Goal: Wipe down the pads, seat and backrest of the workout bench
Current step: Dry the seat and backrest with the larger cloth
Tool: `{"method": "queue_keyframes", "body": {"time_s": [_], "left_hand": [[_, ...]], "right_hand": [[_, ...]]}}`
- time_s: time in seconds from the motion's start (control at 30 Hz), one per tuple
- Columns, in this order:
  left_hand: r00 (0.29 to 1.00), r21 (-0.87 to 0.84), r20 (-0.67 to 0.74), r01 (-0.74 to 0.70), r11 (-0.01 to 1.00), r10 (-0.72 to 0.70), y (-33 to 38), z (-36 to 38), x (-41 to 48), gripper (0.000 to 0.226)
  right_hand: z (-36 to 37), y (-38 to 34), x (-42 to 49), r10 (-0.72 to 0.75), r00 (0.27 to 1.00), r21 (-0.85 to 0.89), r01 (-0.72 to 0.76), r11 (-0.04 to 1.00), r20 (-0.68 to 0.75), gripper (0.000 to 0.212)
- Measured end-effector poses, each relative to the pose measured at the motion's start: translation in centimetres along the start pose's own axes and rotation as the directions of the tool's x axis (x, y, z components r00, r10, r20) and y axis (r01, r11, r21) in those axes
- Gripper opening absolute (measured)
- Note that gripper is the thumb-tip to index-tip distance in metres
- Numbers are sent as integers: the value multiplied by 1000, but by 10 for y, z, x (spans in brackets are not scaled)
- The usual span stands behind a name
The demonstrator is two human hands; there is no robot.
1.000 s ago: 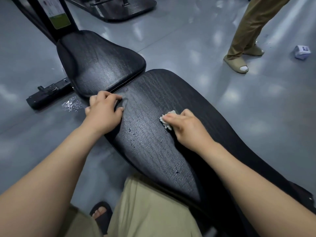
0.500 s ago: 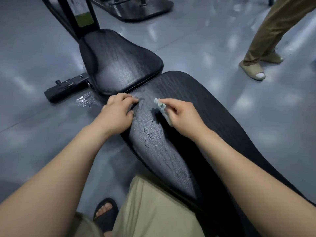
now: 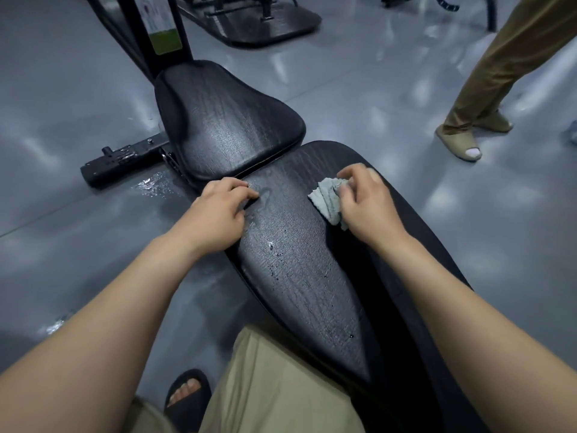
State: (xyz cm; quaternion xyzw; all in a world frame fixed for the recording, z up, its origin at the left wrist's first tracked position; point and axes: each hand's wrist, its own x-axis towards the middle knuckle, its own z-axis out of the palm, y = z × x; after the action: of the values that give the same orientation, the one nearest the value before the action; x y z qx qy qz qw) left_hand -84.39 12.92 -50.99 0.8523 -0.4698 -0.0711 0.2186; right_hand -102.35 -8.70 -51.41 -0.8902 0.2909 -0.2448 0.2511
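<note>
Out left of the left grip, a wet patch (image 3: 150, 185) glistens on the floor. The left grip (image 3: 223, 210) is closed, fingers curled on the backrest (image 3: 296, 276) at its left edge. I'd call that a brace, steadying the body while the other arm works. The backrest's long axis runs from the lap straight away towards the seat (image 3: 231, 126), just beyond both grips. Droplets (image 3: 271, 245) sit on the surface between the grips, so this stretch looks unfinished. Then the grey cloth (image 3: 327, 200), bunched up for pressure and touching the pad. The right grip (image 3: 363, 203) pinches it. Well off to the right stands a bystander's foot (image 3: 459, 145).
</note>
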Motion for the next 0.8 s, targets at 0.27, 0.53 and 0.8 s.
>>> {"method": "queue_keyframes", "body": {"time_s": [0.27, 0.53, 0.8], "left_hand": [[998, 4, -54, 15, 1000, -14, -7, -6, 1, 40], [970, 25, -34, 240, 970, -239, -16, -18, -2, 50], [956, 4, -46, 292, 956, -291, -15, -21, -6, 36]], "right_hand": [[19, 6, 4, 19, 991, -192, 6, 981, 129, 40], [64, -50, -12, -383, 902, 14, 388, 921, 199, 20], [68, -47, 30, -387, 914, -133, 402, 906, 125, 31]]}}
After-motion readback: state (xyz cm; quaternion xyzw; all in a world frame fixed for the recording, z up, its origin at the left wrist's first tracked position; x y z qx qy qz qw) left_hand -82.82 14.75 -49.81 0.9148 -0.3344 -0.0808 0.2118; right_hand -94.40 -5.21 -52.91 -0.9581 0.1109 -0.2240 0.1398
